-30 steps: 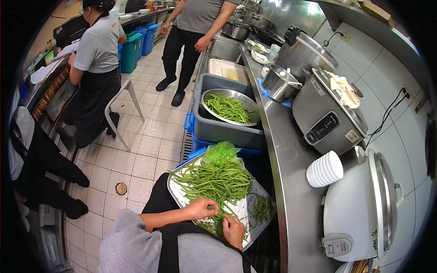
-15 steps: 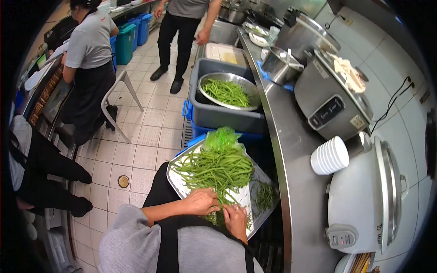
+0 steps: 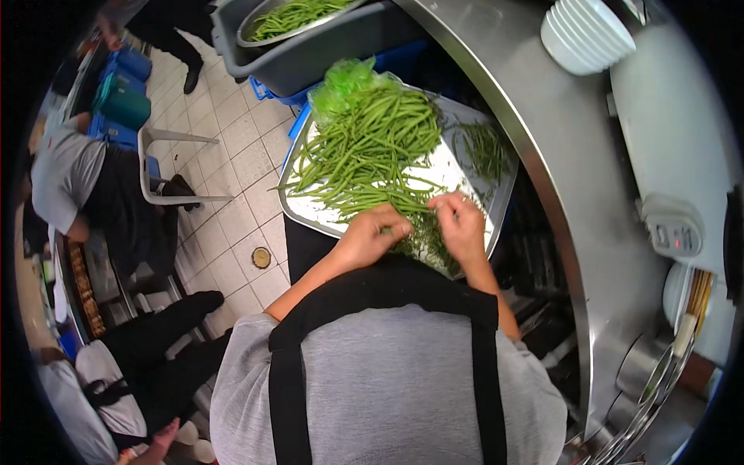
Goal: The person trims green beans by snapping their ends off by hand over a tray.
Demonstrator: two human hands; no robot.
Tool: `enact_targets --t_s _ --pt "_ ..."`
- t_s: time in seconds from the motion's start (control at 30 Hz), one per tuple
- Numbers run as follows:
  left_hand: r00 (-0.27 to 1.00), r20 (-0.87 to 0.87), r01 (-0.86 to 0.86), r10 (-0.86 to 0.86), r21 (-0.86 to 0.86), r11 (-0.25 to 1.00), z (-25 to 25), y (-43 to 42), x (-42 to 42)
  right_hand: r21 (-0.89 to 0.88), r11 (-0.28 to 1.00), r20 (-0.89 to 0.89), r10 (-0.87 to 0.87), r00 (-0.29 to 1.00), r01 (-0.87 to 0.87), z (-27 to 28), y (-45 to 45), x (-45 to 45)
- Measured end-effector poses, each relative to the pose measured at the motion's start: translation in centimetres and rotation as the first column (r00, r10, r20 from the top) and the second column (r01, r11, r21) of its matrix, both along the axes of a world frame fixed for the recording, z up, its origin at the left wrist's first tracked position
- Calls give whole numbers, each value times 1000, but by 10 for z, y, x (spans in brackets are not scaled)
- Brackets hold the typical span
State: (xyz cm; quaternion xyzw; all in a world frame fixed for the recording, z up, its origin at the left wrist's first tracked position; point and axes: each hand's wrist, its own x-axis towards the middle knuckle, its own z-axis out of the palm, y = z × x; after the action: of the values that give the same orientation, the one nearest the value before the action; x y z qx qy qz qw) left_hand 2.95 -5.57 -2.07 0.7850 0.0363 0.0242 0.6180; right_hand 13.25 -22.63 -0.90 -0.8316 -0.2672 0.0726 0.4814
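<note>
A pile of long green beans (image 3: 372,139) covers much of a metal tray (image 3: 291,211) in front of my body. My left hand (image 3: 373,235) is at the pile's near edge, fingers curled in and pressed together; what they hold, if anything, is hidden. Just to its right, my right hand (image 3: 462,225) pinches with thumb and forefinger at the end of a green bean. Small green trimmings (image 3: 425,242) lie beneath and between both hands. A second bunch of thin green bits (image 3: 485,151) rests at the tray's right side. Bunched green plastic (image 3: 345,85) sits behind the pile.
Behind the tray stands a grey tub (image 3: 310,58) with a metal bowl (image 3: 252,40) of green beans. A steel counter (image 3: 535,93) runs along my right, bearing stacked white bowls (image 3: 587,35). People work to my left, near a light plastic chair (image 3: 147,167).
My view has tilted down and turned, so the tray appears higher. My hands have moved apart, with the right fingers raised to pinch a bean end.
</note>
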Motion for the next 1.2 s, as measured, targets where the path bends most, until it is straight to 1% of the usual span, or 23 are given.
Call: enact_targets --t_s 0.03,0.07,0.1,0.13,0.2,0.27,0.3,0.4,0.53,0.6,0.67,0.77,0.8,0.87,0.9,0.93,1.0,1.03,1.1,1.13,1.17,1.2 --pt "993 -107 -58 40 -171 983 1 2 2 -1 1000 -91 -20 996 20 3 -2 2" --pt "974 -219 -137 66 -326 935 4 5 4 -1 999 -177 -37 984 38 5 -3 2" --pt "952 -295 -213 84 -442 871 7 8 5 5 1000 -190 20 982 -20 5 -4 0" --pt "950 -271 -274 152 -495 825 2 8 8 13 997 -198 82 977 -81 4 -5 -1" --pt "939 -308 -312 152 -575 757 6 12 10 32 983 -196 182 964 -179 0 -6 -5" --pt "943 -290 -312 165 -596 740 4 9 11 55 966 -175 259 950 -253 -10 -3 -11" --pt "944 -281 -313 171 -607 731 3 8 12 34 962 -221 271 937 -270 0 1 -14" --pt "941 -266 -330 209 -594 733 3 4 13 26 968 -155 252 955 -251 -11 6 -18" --pt "947 -219 -320 234 -606 728 2 1 13 -24 971 -275 222 935 -238 -6 0 -9" --pt "942 -209 -336 264 -584 739 4 -2 14 18 972 -291 227 929 -232 -1 0 -7" --pt "947 -192 -321 258 -595 737 3 -2 13 52 973 -295 231 927 -226 2 0 -8" --pt "960 -134 -276 247 -617 737 0 -5 12 108 988 -220 128 967 -106 -8 0 -8" --pt "964 -111 -258 243 -626 736 -1 -6 11 159 986 -266 81 960 -39 -13 -1 -5" --pt "954 -99 -276 283 -661 698 0 -6 10 249 963 -363 -7 932 104 -26 -6 8" --pt "949 -94 -282 302 -679 678 1 -5 10 231 967 -353 -23 935 111 -27 -10 18" --pt "942 -97 -300 321 -671 678 2 -2 11 140 981 -230 -98 968 133 -28 -14 24" --pt "926 -102 -337 363 -656 675 3 8 12 -13 993 41 -120 992 121 -20 -21 24" --pt "903 -179 -410 390 -632 657 5 9 11 -76 993 109 -81 991 90 -20 -23 21" --pt "933 -132 -337 334 -646 685 -6 15 8 -208 977 231 13 973 36 -28 -27 11" --pt "946 -109 -300 305 -651 697 -11 17 7 -255 967 232 76 970 -15 -33 -26 6" --pt "942 -175 -332 287 -620 711 -16 15 6 -301 951 229 138 964 -65 -39 -23 0" --pt "946 -219 -324 239 -585 743 -20 15 5 -345 932 225 199 954 -113 -45 -20 -6"
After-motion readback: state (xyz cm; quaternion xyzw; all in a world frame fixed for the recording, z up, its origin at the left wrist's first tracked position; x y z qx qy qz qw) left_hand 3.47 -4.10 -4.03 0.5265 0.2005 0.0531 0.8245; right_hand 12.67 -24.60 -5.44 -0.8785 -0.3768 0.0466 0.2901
